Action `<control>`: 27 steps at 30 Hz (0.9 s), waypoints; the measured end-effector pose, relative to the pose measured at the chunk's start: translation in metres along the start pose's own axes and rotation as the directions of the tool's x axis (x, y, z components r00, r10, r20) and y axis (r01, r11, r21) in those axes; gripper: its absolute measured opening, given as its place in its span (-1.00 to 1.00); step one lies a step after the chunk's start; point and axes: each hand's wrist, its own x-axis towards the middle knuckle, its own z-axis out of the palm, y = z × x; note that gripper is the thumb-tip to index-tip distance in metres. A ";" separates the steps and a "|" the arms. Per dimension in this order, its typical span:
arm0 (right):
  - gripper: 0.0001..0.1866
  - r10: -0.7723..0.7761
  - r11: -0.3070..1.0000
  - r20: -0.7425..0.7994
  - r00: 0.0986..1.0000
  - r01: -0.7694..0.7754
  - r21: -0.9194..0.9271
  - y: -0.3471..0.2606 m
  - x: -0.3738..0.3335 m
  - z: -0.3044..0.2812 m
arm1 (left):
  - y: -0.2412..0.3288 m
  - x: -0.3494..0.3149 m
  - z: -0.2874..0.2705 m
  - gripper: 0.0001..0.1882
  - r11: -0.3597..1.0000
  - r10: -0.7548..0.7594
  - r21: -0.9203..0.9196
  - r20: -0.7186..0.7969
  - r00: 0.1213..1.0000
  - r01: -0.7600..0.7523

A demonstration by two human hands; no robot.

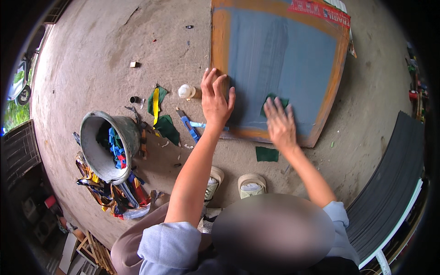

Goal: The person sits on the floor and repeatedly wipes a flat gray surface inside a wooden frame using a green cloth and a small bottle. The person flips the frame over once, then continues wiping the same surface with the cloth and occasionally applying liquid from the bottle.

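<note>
A large flat panel [302, 59], blue-grey with an orange-brown border, leans or lies in front of me; I cannot tell which. My left hand [217, 98] rests at its left edge, fingers spread and slightly bent. On the panel's lower part, a small dark green cloth piece [270, 98] is under the fingertips of my right hand [280, 123]. That hand lies flat with fingers stretched, slightly blurred. A second green cloth piece [266, 154] is on the ground below the panel. Beside my left forearm lie a blue utility knife [190, 129] and a clear bottle with a pale cap [186, 91].
A grey bucket [94, 146] of cloth scraps tips on its side at left, next to colourful strips [107, 197]. Green scraps [167, 129] and a yellow strip [156, 103] lie nearby. Dark corrugated sheets [389, 183] stand at right. Red tape [316, 11] marks the panel's far edge.
</note>
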 end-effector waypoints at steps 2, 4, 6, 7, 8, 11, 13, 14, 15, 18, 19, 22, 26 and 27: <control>-0.48 -0.189 0.971 0.050 0.981 0.178 0.161 -0.001 -0.029 0.014 | 0.003 0.004 0.004 -0.58 1.000 0.008 -0.006 -0.004 1.000 -0.008; -0.54 -0.408 0.911 0.036 0.912 0.404 0.079 0.018 -0.015 0.009 | 0.001 0.003 0.003 -0.58 1.000 0.012 0.012 -0.014 1.000 -0.012; -0.54 -0.470 0.882 -0.001 0.883 0.470 -0.025 0.039 0.044 -0.006 | 0.000 0.004 0.002 -0.56 1.000 0.000 -0.010 -0.032 0.999 0.000; -0.53 -0.400 0.909 -0.066 0.914 0.387 -0.155 0.044 0.081 -0.018 | 0.000 0.003 0.002 -0.55 1.000 -0.006 -0.020 -0.037 0.999 0.006; -0.52 -0.331 0.917 -0.138 0.933 0.284 -0.280 0.046 0.116 -0.027 | 0.001 0.001 0.002 -0.56 1.000 -0.009 -0.020 -0.025 1.000 0.009; -0.48 -0.094 0.994 -0.392 0.915 0.062 -0.093 0.052 0.166 -0.034 | 0.005 0.003 0.008 -0.57 0.999 -0.006 -0.035 -0.019 1.000 0.005; -0.44 -0.015 1.000 -0.389 0.921 0.005 -0.028 0.031 0.151 -0.019 | 0.001 0.003 0.006 -0.58 0.999 0.004 -0.035 -0.023 1.000 -0.005; -0.42 -0.098 0.993 -0.290 0.952 0.076 -0.087 0.016 0.125 -0.007 | -0.001 0.004 0.003 -0.58 1.000 0.004 -0.027 -0.034 0.999 -0.005; -0.43 -0.172 0.985 -0.190 0.967 0.167 -0.045 0.004 0.095 -0.003 | -0.003 0.003 0.001 -0.58 1.000 0.003 -0.023 -0.040 0.999 -0.004; -0.48 -0.325 0.937 0.055 0.944 0.313 0.158 -0.012 -0.001 0.015 | 0.000 0.002 0.004 -0.59 1.000 0.005 -0.025 -0.061 0.998 -0.006; -0.46 -0.398 0.907 0.057 0.916 0.383 0.176 -0.004 -0.009 0.017 | 0.000 0.002 0.005 -0.59 1.000 0.007 -0.015 -0.066 0.998 -0.008; -0.44 -0.516 0.854 -0.001 0.856 0.515 -0.072 0.039 0.035 0.004 | 0.001 0.002 0.005 -0.58 1.000 0.011 0.007 -0.070 0.998 -0.011; -0.40 -0.221 0.943 -0.284 0.933 0.129 -0.307 0.075 0.188 -0.048 | 0.003 0.004 0.006 -0.58 1.000 0.013 -0.002 -0.062 0.998 -0.013; -0.41 -0.183 0.961 -0.372 0.910 0.085 -0.265 0.082 0.199 -0.049 | 0.007 0.004 0.010 -0.58 1.000 0.010 -0.021 -0.059 0.998 -0.012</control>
